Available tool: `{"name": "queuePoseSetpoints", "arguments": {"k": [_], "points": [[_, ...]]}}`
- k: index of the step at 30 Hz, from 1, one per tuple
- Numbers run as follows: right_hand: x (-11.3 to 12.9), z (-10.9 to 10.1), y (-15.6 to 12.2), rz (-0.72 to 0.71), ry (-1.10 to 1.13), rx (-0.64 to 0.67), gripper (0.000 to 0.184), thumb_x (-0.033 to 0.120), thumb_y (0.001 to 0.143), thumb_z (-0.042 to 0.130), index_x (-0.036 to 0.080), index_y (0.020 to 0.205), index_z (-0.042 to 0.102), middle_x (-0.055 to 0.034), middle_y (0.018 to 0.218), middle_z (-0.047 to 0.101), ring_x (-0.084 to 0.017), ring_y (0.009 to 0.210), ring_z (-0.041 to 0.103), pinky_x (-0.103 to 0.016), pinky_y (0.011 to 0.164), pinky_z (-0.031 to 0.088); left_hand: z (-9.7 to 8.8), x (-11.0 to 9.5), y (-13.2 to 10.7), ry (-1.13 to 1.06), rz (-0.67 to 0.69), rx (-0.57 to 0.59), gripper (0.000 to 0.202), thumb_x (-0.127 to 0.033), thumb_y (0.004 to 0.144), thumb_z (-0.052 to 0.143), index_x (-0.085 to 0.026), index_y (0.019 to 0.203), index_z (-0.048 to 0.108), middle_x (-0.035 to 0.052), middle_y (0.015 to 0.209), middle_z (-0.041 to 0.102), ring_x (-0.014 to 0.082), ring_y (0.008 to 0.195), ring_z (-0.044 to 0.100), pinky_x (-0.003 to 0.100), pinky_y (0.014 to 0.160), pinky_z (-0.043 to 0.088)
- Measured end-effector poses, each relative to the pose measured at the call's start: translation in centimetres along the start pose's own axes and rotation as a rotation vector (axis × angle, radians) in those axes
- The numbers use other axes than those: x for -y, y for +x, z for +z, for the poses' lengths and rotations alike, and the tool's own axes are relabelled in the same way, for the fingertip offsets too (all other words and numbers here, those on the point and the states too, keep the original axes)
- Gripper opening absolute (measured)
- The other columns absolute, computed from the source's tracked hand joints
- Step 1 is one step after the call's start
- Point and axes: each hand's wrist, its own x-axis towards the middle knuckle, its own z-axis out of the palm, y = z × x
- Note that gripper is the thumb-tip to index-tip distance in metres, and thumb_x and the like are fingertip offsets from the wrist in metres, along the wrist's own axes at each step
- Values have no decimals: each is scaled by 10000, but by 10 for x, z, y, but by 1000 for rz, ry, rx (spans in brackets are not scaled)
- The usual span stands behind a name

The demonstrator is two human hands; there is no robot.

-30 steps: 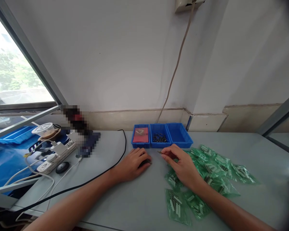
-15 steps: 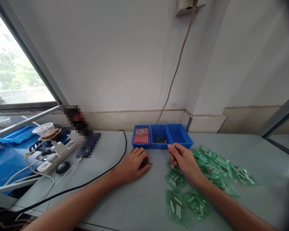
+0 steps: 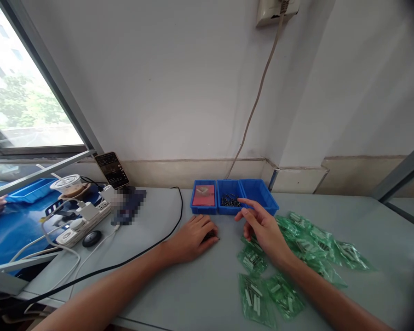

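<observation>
My left hand (image 3: 195,236) rests on the grey table, fingers curled over a small bunch of dark screws (image 3: 209,236), mostly hidden under the palm. My right hand (image 3: 260,227) hangs in front of the blue bins with its forefinger stretched out and thumb apart; nothing shows between them. Just beyond its fingertips, the middle blue bin (image 3: 228,210) holds a heap of dark screws (image 3: 229,200). Green plastic bags (image 3: 257,299) of small metal and white parts lie below and right of this hand.
The left blue bin (image 3: 203,211) holds a pink card with a small clear packet. A right-hand blue bin (image 3: 258,193) adjoins the middle one. A black cable (image 3: 138,252) crosses the table. On the left are a power strip (image 3: 86,223), a black mouse (image 3: 91,238) and a phone (image 3: 112,170).
My right hand has opened from a pinch on a small screw at the middle bin; the screw is out of its fingers. My left hand has closed further over its screws.
</observation>
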Motion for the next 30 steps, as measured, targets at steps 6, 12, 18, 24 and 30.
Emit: {"name": "queuePoseSetpoints", "arguments": {"k": [6, 12, 18, 24, 30], "points": [[-5, 2, -11, -375, -603, 213, 256, 413, 1073, 559, 253, 1016, 751, -54, 961, 716, -234, 880, 664, -365, 798, 534, 3, 1, -1, -46, 11, -1, 133, -332, 1116, 538, -215, 1143, 596, 66, 1119, 657, 228, 1049, 609, 370, 969, 477], [-9, 4, -17, -535, -806, 502, 209, 313, 1082, 587, 301, 1091, 795, -58, 1144, 727, -253, 1063, 640, -431, 977, 507, 5, 1, -1, -98, -7, -4, 76, -271, 1107, 545, -220, 1136, 593, 54, 1126, 681, 220, 1066, 636, 375, 999, 487], [-11, 5, -16, -550, -819, 513, 245, 273, 1096, 563, 317, 1146, 798, -47, 1175, 747, -259, 1094, 643, -429, 983, 504, 1, -3, -1, -130, -16, 9, 57, -242, 1099, 545, -218, 1132, 586, 52, 1122, 680, 218, 1067, 629, 370, 997, 489], [-15, 4, -15, -541, -902, 425, 184, 242, 1078, 583, 286, 1031, 755, -38, 1079, 745, -265, 1003, 654, -429, 916, 500, 3, -2, 0, -112, -7, 1, 73, -257, 1098, 544, -216, 1138, 589, 60, 1116, 678, 225, 1058, 635, 372, 983, 490], [-19, 1, -11, -513, -1025, 341, 99, 202, 1037, 645, 241, 952, 677, -37, 1001, 722, -271, 955, 648, -428, 891, 478, 3, 0, 0, -51, 14, -3, 65, -258, 1102, 545, -214, 1111, 592, 52, 1092, 673, 215, 1025, 621, 356, 962, 465]]}}
